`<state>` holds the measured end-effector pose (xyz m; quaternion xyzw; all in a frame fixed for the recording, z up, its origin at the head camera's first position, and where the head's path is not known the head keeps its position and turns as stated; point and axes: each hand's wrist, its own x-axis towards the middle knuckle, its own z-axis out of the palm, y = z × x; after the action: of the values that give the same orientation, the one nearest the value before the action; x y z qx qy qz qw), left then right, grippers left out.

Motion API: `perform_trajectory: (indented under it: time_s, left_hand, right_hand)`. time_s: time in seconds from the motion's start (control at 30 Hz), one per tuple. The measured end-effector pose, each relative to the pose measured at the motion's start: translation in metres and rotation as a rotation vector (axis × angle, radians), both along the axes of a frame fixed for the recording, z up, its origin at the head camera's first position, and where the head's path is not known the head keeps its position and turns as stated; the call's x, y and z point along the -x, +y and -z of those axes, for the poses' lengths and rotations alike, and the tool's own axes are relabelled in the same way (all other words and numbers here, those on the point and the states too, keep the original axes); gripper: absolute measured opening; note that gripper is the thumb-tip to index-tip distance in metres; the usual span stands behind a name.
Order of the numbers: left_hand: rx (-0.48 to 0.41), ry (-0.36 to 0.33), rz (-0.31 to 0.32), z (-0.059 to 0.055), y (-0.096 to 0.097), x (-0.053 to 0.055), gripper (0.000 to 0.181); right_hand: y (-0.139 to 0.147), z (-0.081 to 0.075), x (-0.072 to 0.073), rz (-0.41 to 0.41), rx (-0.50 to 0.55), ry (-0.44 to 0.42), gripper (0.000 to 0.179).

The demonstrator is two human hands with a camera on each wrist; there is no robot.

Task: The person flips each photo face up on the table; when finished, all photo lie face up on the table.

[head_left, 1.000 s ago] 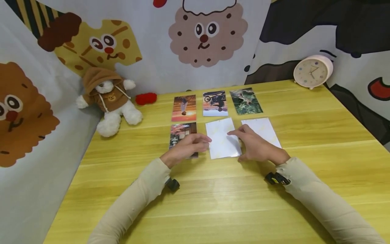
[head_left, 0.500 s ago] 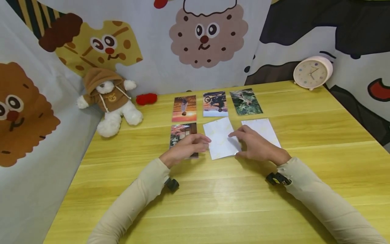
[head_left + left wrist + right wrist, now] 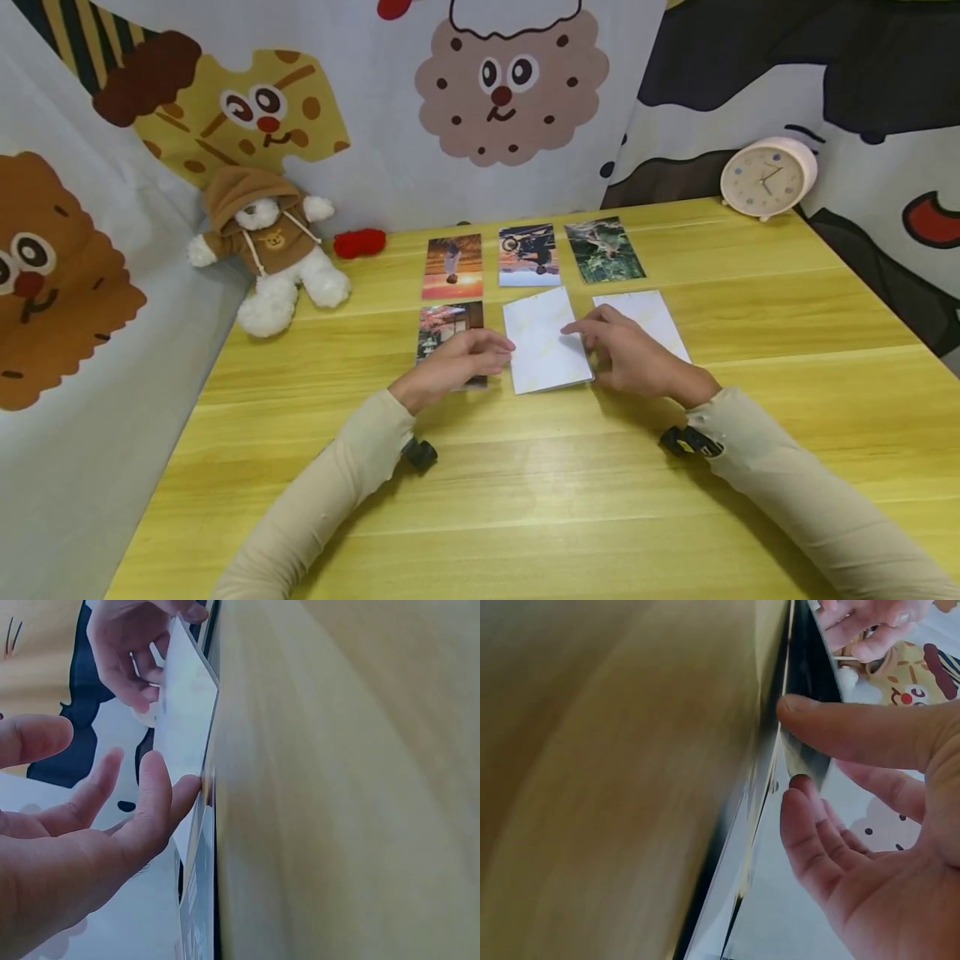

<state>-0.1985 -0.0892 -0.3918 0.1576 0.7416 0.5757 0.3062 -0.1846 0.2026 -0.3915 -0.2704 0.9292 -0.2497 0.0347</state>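
Note:
A white-backed photo card lies between my two hands, with its near edge slightly off the table. My right hand pinches it at its right side, index finger over the white face and thumb at the edge by the dark underside. My left hand has its fingers loosely spread, and one fingertip touches the card's left edge. Beneath the left hand, a photo card with pink blossoms is partly hidden. Another white-backed card lies partly behind the right hand.
Behind the hands lie a sunset photo card, a bicycle photo card and a green photo card. A plush bear sits back left beside a red object. A round clock stands back right.
The middle white card turned a little, tilting left and then partly back, and its near edge is now slightly raised. The right thumb shifted along its edge. My left hand barely moved.

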Motion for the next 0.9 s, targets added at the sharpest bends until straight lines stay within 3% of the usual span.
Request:
perform_trajectory:
  time_s: [0.43, 0.7, 0.9]
  left_hand:
    - [0.012, -0.025, -0.006, -0.0025, 0.0001, 0.0007, 0.034]
    - [0.009, 0.017, 0.013, -0.0038, -0.0025, 0.0011, 0.038]
    - [-0.036, 0.106, -0.027, -0.0084, -0.0069, 0.0004, 0.039]
  right_hand:
    - [0.0031, -0.0018, 0.0046, -0.046, -0.001, 0.258, 0.018]
    - [0.0013, -0.0035, 0.0052, -0.082, -0.007, 0.434, 0.015]
    - [-0.0008, -0.0030, 0.0079, -0.061, 0.115, 0.563, 0.016]
